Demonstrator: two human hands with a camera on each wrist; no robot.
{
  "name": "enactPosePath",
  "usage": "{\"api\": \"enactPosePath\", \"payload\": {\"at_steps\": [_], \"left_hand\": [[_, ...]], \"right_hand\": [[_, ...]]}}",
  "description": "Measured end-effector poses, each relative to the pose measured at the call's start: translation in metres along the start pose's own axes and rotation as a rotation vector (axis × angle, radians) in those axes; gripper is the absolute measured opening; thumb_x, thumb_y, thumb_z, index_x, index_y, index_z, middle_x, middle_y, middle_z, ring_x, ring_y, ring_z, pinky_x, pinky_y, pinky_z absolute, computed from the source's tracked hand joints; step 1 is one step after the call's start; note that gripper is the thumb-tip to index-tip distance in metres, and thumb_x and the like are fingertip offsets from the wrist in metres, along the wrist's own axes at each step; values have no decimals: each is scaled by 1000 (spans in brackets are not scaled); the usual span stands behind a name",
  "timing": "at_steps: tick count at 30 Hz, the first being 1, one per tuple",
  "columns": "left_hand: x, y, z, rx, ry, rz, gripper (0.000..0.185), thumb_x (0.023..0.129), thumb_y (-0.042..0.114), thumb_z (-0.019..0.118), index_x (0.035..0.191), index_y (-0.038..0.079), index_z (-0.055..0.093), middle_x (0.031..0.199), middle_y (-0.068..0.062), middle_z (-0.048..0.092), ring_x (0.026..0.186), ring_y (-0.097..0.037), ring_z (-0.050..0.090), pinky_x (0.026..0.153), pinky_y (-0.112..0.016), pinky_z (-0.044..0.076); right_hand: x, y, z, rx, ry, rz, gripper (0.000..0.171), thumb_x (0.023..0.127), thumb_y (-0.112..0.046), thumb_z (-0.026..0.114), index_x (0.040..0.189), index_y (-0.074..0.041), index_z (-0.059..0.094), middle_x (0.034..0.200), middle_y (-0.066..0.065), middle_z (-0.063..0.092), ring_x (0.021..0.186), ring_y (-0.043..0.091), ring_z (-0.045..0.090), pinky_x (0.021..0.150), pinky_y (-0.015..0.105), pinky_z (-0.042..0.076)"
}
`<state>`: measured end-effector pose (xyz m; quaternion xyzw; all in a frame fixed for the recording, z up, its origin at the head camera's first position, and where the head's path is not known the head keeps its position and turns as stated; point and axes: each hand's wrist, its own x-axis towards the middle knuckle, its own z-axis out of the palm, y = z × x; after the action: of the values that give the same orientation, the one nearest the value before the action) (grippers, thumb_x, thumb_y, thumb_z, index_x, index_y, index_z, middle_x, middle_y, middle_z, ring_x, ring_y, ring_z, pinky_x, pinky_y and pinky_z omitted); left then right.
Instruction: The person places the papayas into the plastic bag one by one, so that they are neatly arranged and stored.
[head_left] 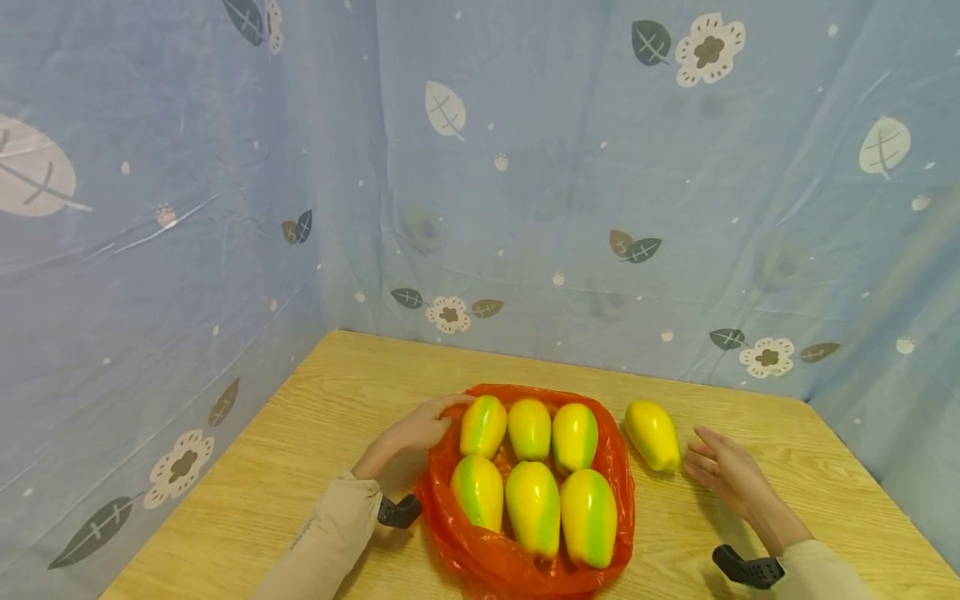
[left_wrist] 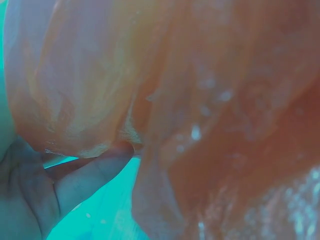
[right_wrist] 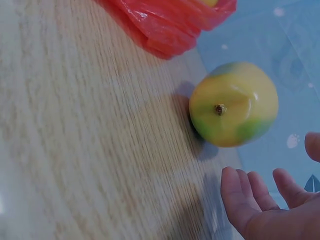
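Note:
An open red plastic bag (head_left: 618, 533) lies on the wooden table with several glossy yellow-and-green papayas (head_left: 532, 508) in it, set in two rows. My left hand (head_left: 408, 433) holds the bag's left rim, beside the far-left fruit. In the left wrist view the thumb (left_wrist: 92, 180) presses against the bag, which hides most of the other fingers. One single papaya (head_left: 652, 436) lies on the table right of the bag. My right hand (head_left: 731, 475) is just to its right, fingers extended and apart from it. The right wrist view shows that papaya (right_wrist: 235, 105) stem end on.
The light wooden table (head_left: 360, 367) meets a blue curtain (head_left: 525, 208) printed with leaves and flowers at the back and left. A black wrist device (head_left: 397, 510) sits on the left wrist, another black device (head_left: 746, 568) on the right.

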<state>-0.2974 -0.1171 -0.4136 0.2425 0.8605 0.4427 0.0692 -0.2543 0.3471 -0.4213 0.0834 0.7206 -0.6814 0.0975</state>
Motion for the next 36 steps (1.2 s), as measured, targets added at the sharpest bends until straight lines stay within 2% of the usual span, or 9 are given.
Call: {"api": "enactPosePath", "payload": {"at_steps": [11, 21, 26, 36], "left_hand": [[0, -1, 0, 32, -8, 9, 47, 93, -4, 39, 138, 6, 49, 142, -18, 43, 132, -36, 36, 108, -51, 29], [-1, 2, 0, 21, -5, 7, 47, 92, -6, 38, 137, 5, 49, 143, -19, 42, 132, -38, 35, 108, -52, 28], [-1, 2, 0, 1, -9, -5, 47, 93, -4, 39, 138, 6, 49, 144, -18, 42, 133, -36, 35, 108, -52, 28], [0, 1, -1, 0, -1, 7, 48, 92, -6, 38, 137, 6, 50, 143, -19, 43, 131, -37, 37, 107, -53, 29]], "right_hand": [[10, 0, 2, -125, 14, -3, 81, 101, -43, 35, 146, 11, -5, 144, 39, 10, 87, 0, 54, 88, 29, 51], [16, -6, 7, -205, -20, -25, 82, 101, -45, 33, 145, 13, -5, 144, 41, 11, 109, 21, 52, 89, 32, 51], [18, -8, 12, -234, -8, -20, 82, 100, -47, 33, 146, 13, 0, 144, 39, 16, 106, 18, 53, 84, 28, 52], [24, -6, 17, -246, -37, -9, 83, 100, -49, 33, 147, 11, -1, 143, 41, 15, 99, 14, 55, 80, 27, 51]]}}
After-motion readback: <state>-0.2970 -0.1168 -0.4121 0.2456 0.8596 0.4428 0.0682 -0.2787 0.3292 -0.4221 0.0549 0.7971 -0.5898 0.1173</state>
